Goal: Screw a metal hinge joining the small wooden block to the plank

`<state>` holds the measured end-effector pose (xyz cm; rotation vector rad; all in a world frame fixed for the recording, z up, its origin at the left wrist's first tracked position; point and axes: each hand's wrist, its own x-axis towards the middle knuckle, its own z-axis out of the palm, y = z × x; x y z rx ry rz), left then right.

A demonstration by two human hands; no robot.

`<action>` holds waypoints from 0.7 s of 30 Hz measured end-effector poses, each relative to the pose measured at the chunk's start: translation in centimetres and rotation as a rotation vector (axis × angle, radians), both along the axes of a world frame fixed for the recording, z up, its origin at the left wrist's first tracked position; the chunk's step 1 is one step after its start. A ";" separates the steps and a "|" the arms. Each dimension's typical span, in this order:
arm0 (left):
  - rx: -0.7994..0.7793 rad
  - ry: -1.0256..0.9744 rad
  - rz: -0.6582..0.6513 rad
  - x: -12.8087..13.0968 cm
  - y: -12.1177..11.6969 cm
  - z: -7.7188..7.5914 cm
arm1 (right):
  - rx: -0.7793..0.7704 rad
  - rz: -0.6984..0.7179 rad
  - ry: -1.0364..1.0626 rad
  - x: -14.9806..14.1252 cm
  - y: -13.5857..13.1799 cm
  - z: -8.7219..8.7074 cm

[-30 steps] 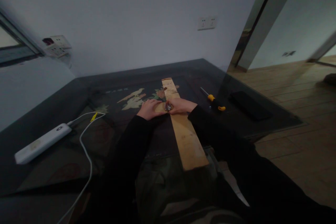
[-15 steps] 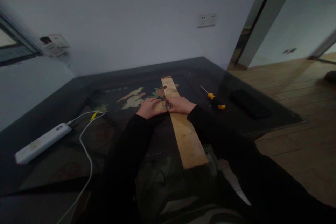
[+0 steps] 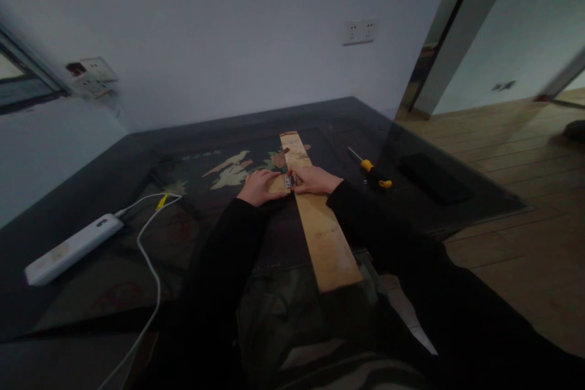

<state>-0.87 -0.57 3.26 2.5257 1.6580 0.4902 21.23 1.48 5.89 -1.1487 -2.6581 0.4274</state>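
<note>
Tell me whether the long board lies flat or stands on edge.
Flat: the long board lies broad face up on the table, under the right hand.

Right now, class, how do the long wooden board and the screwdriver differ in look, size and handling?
The long wooden board is flat, broad and pale; the screwdriver is slim, with a yellow-and-black handle. The board is much longer than the screwdriver. The right hand is over the board, while no hand touches the screwdriver. Both lie on the dark tabletop.
</note>
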 end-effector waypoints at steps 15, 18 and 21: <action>0.029 0.039 0.026 0.3 -0.3 -0.3 | -0.018 0.023 0.041 0.0 0.0 -0.1; 0.025 0.038 0.028 0.4 -0.2 -0.4 | -0.029 -0.012 0.006 -0.1 -0.2 0.1; 0.019 0.030 0.020 0.5 -0.2 -0.4 | -0.033 -0.013 -0.021 -0.2 -0.4 0.3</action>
